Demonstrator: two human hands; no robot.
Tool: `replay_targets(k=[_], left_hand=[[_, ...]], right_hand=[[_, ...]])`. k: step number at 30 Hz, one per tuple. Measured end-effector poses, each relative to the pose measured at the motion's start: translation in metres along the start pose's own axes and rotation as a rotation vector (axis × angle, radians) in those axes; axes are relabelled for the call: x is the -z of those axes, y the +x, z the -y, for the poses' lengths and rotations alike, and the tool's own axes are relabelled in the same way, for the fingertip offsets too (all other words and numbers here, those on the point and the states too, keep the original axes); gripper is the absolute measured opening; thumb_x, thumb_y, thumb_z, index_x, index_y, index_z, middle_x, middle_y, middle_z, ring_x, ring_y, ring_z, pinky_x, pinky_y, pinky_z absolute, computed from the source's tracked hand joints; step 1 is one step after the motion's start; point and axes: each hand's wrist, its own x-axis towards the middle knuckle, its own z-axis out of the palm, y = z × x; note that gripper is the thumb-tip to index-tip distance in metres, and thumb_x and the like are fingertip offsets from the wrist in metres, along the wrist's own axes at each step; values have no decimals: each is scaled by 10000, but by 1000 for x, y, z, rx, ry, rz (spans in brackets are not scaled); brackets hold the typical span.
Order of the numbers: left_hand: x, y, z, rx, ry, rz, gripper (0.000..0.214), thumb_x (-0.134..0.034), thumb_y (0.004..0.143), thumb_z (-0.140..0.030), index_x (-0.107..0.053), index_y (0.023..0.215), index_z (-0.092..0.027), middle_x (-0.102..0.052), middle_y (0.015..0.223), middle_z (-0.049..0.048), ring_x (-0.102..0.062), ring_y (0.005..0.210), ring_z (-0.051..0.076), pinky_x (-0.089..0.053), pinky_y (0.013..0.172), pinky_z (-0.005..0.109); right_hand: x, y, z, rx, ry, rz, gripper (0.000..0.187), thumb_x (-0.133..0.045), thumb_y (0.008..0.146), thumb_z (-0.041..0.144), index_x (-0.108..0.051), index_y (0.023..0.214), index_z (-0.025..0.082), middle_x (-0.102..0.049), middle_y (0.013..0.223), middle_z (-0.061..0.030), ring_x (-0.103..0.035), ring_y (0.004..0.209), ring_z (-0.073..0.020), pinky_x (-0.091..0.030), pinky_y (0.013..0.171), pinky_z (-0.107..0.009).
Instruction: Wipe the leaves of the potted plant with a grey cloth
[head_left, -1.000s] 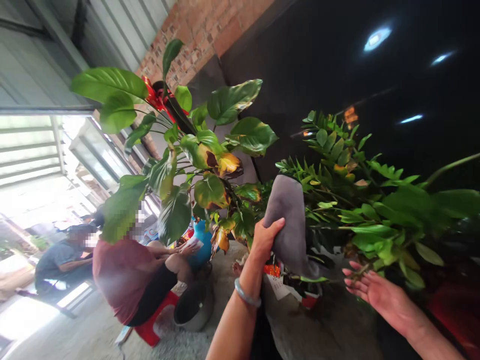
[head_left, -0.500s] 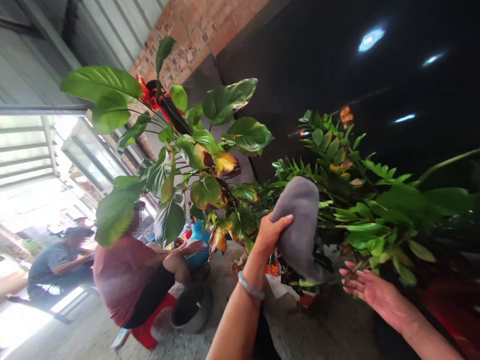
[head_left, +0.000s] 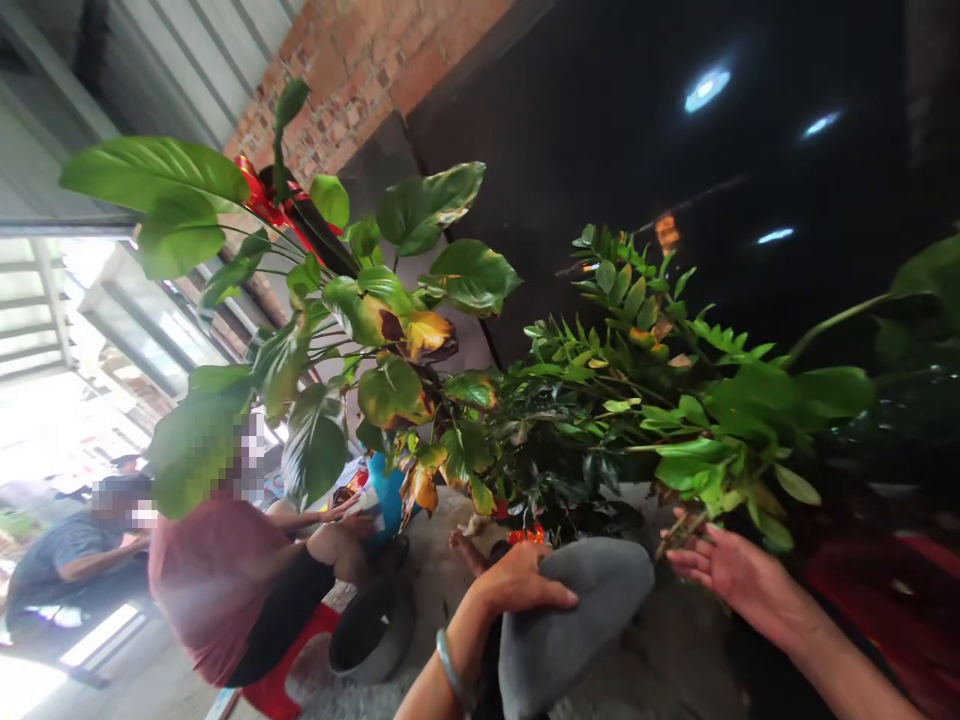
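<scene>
My left hand [head_left: 521,582], with a bracelet at the wrist, is closed on the near edge of a limp grey cloth [head_left: 581,615]. The cloth spreads to the right and down, over the floor in front of the plants. My right hand [head_left: 739,575] is turned partly palm up with its fingers apart. Its fingertips are at the brown lower stems [head_left: 682,532] of a leafy green plant [head_left: 697,455]; whether they press on the stems is unclear. Left of it, a large-leaved plant [head_left: 397,390] has several yellowed, brown-edged leaves.
A person in a pink shirt [head_left: 214,580] sits on a red stool [head_left: 281,665] at the left, beside a dark bucket [head_left: 373,630] and a blue vase [head_left: 385,490]. Another person [head_left: 79,550] sits farther back. A glossy black panel [head_left: 615,130] rises behind the plants.
My left hand has moved down with the grey cloth, which has swung from upright to lying over to the right. My right hand stays by the stems. The whole view has shifted slightly.
</scene>
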Motion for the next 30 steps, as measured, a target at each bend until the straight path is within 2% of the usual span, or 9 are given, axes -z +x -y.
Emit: replay_targets(k=[5, 7, 10, 13, 16, 19, 22, 27, 30], left_hand=[[25, -30, -10, -38, -208, -125, 263, -696, 550, -319, -707, 760, -162, -657, 650, -1, -540, 595, 145, -423, 567, 260], [37, -47, -23, -103, -399, -281, 338, -714, 551, -380, -698, 795, -147, -665, 658, 15, -553, 592, 151, -441, 572, 266], [41, -68, -49, -204, -619, -464, 451, -728, 551, -455, -684, 876, -145, -665, 666, 28, -574, 592, 165, -449, 555, 263], [21, -72, -77, -299, -562, -413, 480, -724, 556, -438, -683, 938, -150, -658, 688, 25, -574, 609, 174, -436, 548, 255], [-11, -56, -98, -385, -168, -327, 339, -684, 619, -337, -711, 923, -191, -671, 757, 17, -579, 695, 184, -417, 614, 256], [-39, -34, -100, -399, 222, -250, 302, -651, 658, -296, -717, 941, -214, -696, 867, 43, -593, 816, 228, -407, 724, 294], [-49, -28, -83, -292, 351, -194, 301, -657, 643, -316, -720, 918, -213, -702, 874, 57, -593, 828, 247, -396, 726, 309], [-17, -53, -48, -155, 20, -11, 241, -724, 539, -334, -722, 757, -232, -621, 643, -34, -522, 640, 163, -352, 559, 249], [3, -60, -50, -194, -404, -91, 365, -747, 506, -391, -707, 799, -177, -609, 638, -14, -505, 594, 144, -377, 551, 239]], right_hand=[[-2, 1, 0, 22, 18, 32, 216, -741, 577, 268, -716, 789, 231, -753, 786, -75, -685, 677, -234, -547, 683, -349], [-5, -2, 3, 26, 49, 42, 221, -736, 619, 379, -707, 776, 226, -750, 799, -94, -687, 714, -252, -545, 727, -387], [-16, -15, 15, 59, 138, 34, 506, -665, 587, 682, -692, 811, 229, -734, 947, -149, -664, 928, -310, -504, 852, -468], [-31, -32, 36, 147, 144, 26, 684, -590, 487, 829, -673, 872, 270, -701, 1076, -146, -575, 1105, -364, -466, 888, -562], [-45, -39, 59, 201, 37, -8, 631, -589, 519, 814, -674, 830, 272, -722, 1007, -140, -577, 1093, -387, -490, 848, -555], [-55, -30, 76, 153, -69, -89, 495, -653, 610, 674, -687, 814, 224, -742, 896, -152, -641, 974, -381, -526, 781, -497], [-53, -12, 76, 119, -152, -192, 191, -762, 620, 360, -694, 727, 217, -753, 759, -98, -692, 754, -308, -560, 641, -394], [-27, -2, 35, 126, -222, -212, 169, -776, 566, 128, -727, 710, 203, -748, 679, -40, -617, 483, -189, -454, 372, -262], [-15, -5, 10, 143, -236, -181, 134, -790, 565, 137, -728, 672, 189, -744, 668, -56, -628, 516, -191, -464, 400, -251]])
